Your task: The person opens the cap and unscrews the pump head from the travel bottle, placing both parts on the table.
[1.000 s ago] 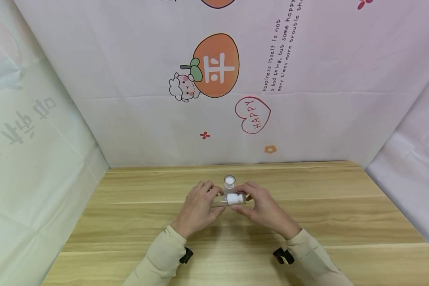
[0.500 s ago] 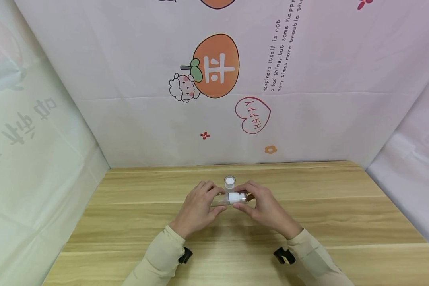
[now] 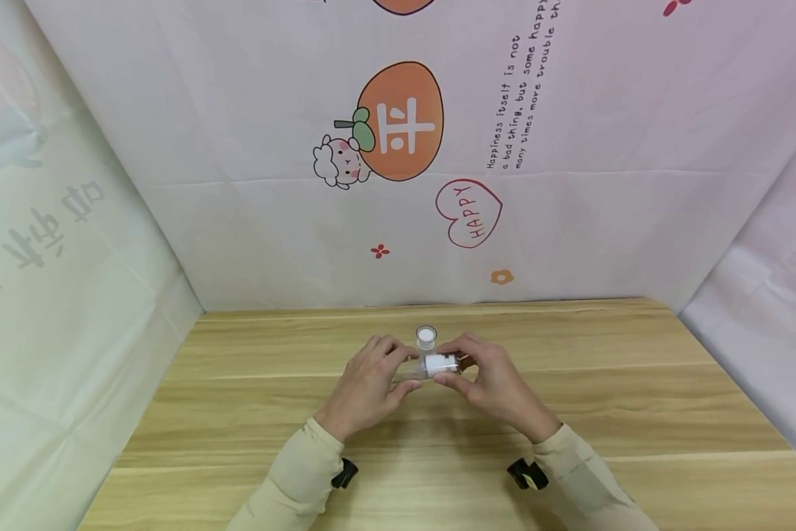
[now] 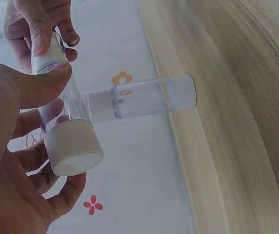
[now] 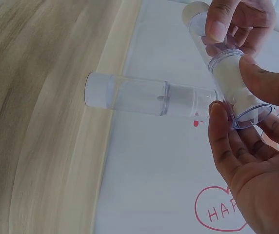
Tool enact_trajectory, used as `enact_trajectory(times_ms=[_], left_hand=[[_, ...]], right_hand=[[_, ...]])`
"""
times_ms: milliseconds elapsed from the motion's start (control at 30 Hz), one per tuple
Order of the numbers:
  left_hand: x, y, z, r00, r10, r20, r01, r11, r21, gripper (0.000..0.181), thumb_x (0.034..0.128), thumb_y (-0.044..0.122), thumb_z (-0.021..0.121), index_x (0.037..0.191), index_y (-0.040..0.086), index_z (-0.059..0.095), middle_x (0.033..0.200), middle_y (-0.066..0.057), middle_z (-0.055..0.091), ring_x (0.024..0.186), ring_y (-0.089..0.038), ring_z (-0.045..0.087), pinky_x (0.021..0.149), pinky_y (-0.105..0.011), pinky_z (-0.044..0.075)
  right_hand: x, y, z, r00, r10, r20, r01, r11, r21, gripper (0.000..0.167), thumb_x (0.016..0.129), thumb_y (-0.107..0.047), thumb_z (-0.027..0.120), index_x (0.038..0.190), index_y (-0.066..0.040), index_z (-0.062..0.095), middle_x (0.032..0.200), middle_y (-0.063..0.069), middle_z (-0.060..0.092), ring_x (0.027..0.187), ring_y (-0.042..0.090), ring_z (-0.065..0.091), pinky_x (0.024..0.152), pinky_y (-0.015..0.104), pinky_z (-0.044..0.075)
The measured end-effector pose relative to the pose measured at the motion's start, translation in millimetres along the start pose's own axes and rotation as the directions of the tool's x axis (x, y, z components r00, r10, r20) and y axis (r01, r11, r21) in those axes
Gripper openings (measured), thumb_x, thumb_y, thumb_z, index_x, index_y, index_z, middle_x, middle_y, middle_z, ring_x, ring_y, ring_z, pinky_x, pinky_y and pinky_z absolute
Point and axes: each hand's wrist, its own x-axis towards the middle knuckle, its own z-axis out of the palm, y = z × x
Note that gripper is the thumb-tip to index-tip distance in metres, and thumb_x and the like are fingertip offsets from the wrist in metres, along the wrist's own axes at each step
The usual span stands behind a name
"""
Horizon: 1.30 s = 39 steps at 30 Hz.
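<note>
A clear pump bottle [image 3: 441,363] lies sideways in the air between both hands. My left hand [image 3: 369,380] grips its clear body, whose white base [image 4: 73,147] faces the left wrist camera. My right hand [image 3: 493,383] pinches the other end, where a clear cap covers a white pump head [image 5: 231,80]. Whether cap and body are apart is hard to tell. Just beyond the hands a second, similar bottle [image 3: 426,338] stands upright on the table, its clear cap and white base showing in the left wrist view.
The wood-grain table [image 3: 238,413] ends at a white printed cloth [image 3: 271,243] behind, with more cloth hanging at both sides. The standing bottle is close behind the held one. Black straps [image 3: 527,474] sit at both wrists.
My right hand and the pump end of the held bottle have shifted slightly to the right and away from me. My left hand and the standing bottle have hardly moved.
</note>
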Motion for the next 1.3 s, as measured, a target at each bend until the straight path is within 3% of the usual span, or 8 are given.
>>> enact_trajectory(times_ms=[633,1300], left_hand=[[1.1,1.7,-2.0,1.0,0.01,-0.013,-0.009,0.999,0.031,0.034,0.0887,0.028,0.081,0.116,0.011,0.07,0.108,-0.003,0.064,0.097,-0.019,0.057,0.076,-0.035,0.051],[2.2,1.4,-3.3,1.0,0.015,-0.01,-0.014,0.999,0.03,0.035,0.0854,0.023,0.084,0.115,0.008,0.072,0.105,-0.005,0.064,0.093,-0.021,0.055,0.076,-0.035,0.049]], right_hand=[[-0.5,-0.7,0.8,0.999,-0.001,-0.04,0.002,0.999,0.037,0.031,0.08,-0.004,0.085,0.108,-0.005,0.071,0.097,-0.001,0.067,0.079,0.017,0.066,0.069,0.03,0.058],[-1.6,-0.2,2.0,0.999,0.025,-0.044,-0.021,0.996,0.084,0.03,0.08,-0.003,0.085,0.109,-0.005,0.075,0.096,-0.002,0.067,0.081,0.012,0.068,0.073,0.028,0.059]])
